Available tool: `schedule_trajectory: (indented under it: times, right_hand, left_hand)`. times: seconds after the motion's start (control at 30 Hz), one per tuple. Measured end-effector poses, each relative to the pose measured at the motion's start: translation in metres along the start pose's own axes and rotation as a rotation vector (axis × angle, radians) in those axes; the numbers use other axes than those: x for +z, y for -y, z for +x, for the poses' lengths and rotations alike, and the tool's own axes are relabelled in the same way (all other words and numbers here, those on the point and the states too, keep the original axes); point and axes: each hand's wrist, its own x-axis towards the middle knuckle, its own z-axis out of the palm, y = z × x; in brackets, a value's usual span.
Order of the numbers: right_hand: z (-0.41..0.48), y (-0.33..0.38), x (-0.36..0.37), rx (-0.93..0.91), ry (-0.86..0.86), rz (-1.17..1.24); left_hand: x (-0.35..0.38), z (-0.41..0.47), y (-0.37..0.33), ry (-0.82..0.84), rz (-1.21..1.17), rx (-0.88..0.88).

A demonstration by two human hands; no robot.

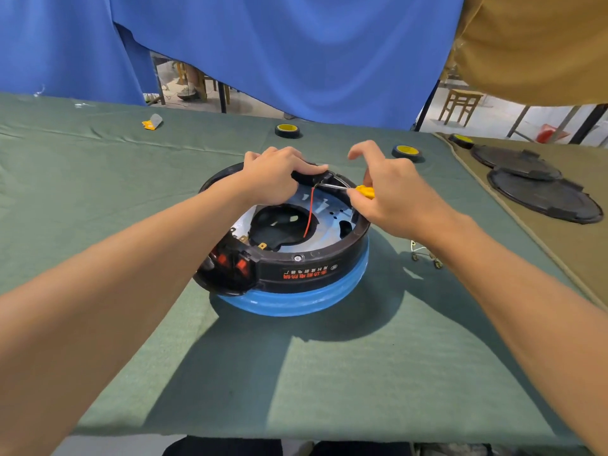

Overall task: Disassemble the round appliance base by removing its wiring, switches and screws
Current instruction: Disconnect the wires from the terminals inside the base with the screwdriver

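Observation:
The round appliance base (296, 274) lies upside down on the green cloth: a black ring with red lettering over a blue body, its silver inside exposed. Red switches (230, 261) sit at its near left rim. A red wire (309, 212) runs from the far rim down into the middle opening. My left hand (276, 176) grips a black part on the far rim. My right hand (391, 192) holds a yellow-handled screwdriver (362, 191), whose metal tip points left at that black part.
Two rolls of tape (288, 130) (406, 152) lie beyond the base, a third (460, 139) at the right. Two black round covers (543, 195) rest on the brown cloth at right. Loose wires with terminals (424, 255) lie right of the base. A yellow-grey item (152, 121) is far left.

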Motion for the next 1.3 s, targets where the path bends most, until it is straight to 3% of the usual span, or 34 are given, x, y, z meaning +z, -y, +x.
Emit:
schedule_trajectory:
  times: [0.37, 0.77, 0.9, 1.0, 1.1, 1.2, 1.3]
  right_hand:
    - [0.007, -0.014, -0.003, 0.161, 0.020, 0.238]
    - [0.006, -0.013, -0.003, 0.159, 0.094, 0.202]
    - [-0.011, -0.017, -0.009, 0.157, -0.002, 0.196]
    - [-0.029, -0.025, -0.003, 0.266, -0.131, 0.262]
    - [-0.038, -0.030, 0.018, 0.418, -0.197, 0.290]
    - [-0.045, -0.028, 0.039, 0.454, -0.271, 0.287]
    - [-0.048, -0.028, 0.046, 0.470, -0.309, 0.294]
  left_hand:
    - [-0.001, 0.000, 0.001, 0.016, 0.007, 0.020]
    - [-0.002, -0.003, 0.001, 0.003, 0.028, 0.032]
    - [-0.001, -0.006, 0.004, 0.010, 0.040, 0.053]
    - [0.000, -0.006, 0.006, -0.018, -0.020, 0.062]
    - [-0.002, -0.007, 0.003, -0.181, -0.005, 0.059]
    - [-0.007, -0.010, -0.003, -0.315, 0.037, 0.110]
    - [-0.019, -0.014, -0.010, -0.121, -0.008, 0.003]
